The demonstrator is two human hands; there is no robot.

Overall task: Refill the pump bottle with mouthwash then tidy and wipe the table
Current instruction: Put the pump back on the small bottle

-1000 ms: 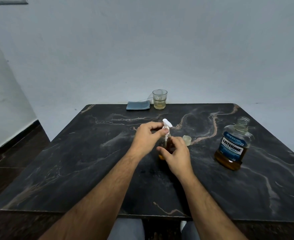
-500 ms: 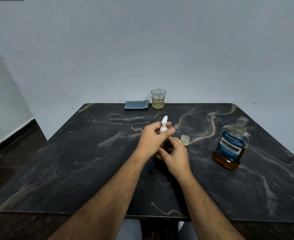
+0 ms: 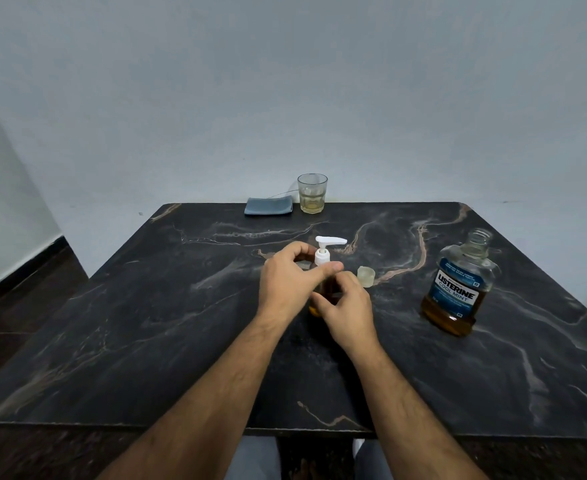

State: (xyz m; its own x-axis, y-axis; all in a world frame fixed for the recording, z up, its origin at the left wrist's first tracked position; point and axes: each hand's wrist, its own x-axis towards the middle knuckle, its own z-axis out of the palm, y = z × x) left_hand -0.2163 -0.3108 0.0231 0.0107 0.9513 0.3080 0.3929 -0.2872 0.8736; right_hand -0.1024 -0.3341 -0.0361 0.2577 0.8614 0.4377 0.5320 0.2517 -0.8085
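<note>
A: What's changed at the pump bottle (image 3: 321, 295)?

B: The white pump head (image 3: 326, 247) has turned. A second ago its spout pointed away and looked short; half a second ago it stood nearly end-on; now it lies sideways, aimed toward the right of the frame. The left hand (image 3: 290, 284) pinches the collar under the spout with thumb and fingers curled round it, so I judge the pump is being screwed back on.

A: And the other hand?

B: The right hand (image 3: 345, 311) is wrapped round the amber body of the bottle just below, holding it upright on the desk (image 3: 153, 341), centre frame. It has barely shifted across the three frames.

A: So the refill is over?

B: Probably. The bottle shows amber liquid and the pump is going home, which suggests pouring is done and only closing remains. Whether the thread is fully tight I cannot tell.

A: What's left then?

B: The mouthwash bottle (image 3: 458, 285) stands uncapped at the right of the frame, as before. A small pale cap (image 3: 366, 276) sits just right of the hands, likely its lid. The folded blue cloth (image 3: 268, 206) lies untouched at the top edge of the desk, beside a glass (image 3: 312, 193) with a little yellowish liquid. Capping, tidying and wiping are not yet done.
</note>
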